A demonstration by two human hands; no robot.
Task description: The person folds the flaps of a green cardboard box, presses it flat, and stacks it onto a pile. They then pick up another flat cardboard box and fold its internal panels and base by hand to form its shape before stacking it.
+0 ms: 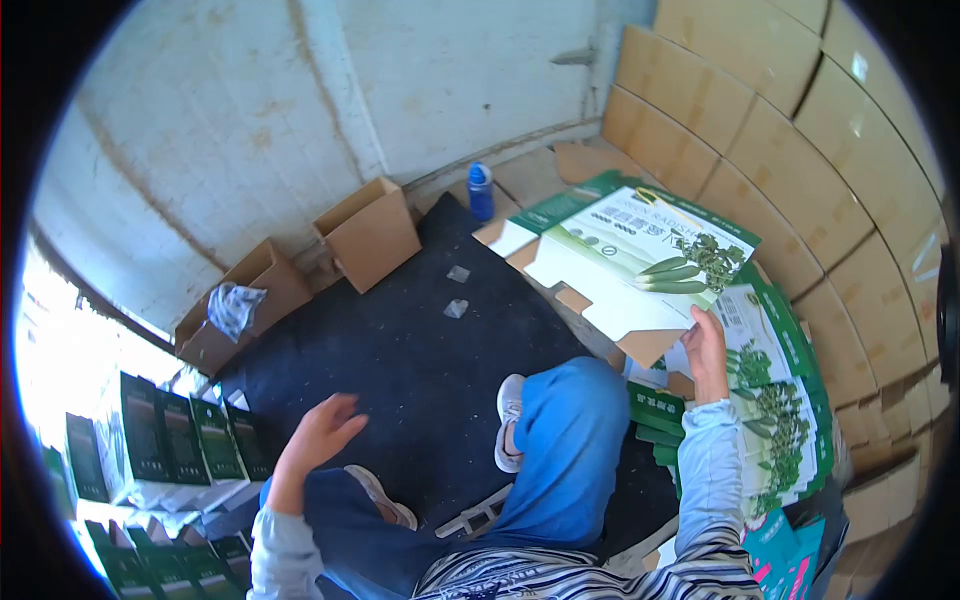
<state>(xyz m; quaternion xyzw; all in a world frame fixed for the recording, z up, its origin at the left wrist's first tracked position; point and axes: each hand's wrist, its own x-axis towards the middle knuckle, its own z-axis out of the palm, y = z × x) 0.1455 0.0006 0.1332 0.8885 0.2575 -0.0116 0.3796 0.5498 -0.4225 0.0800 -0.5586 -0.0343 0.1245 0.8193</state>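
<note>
A flattened green and white carton [620, 240], printed with green radishes, is gripped at its near right edge by my right hand [706, 345]. It is tilted above a pile of similar flat printed cartons [775, 420] on the right. My left hand [325, 433] hangs over the black mat [400, 345] at the left, fingers apart and holding nothing. Left of it stand rows of folded green and white boxes [185, 430].
Two open brown boxes [370, 238] stand by the wall, one with a cloth [235, 308] over its edge. A blue bottle [481, 192] stands behind the mat. Stacked brown cartons [760, 150] line the right side. Clear scraps [456, 308] lie on the mat.
</note>
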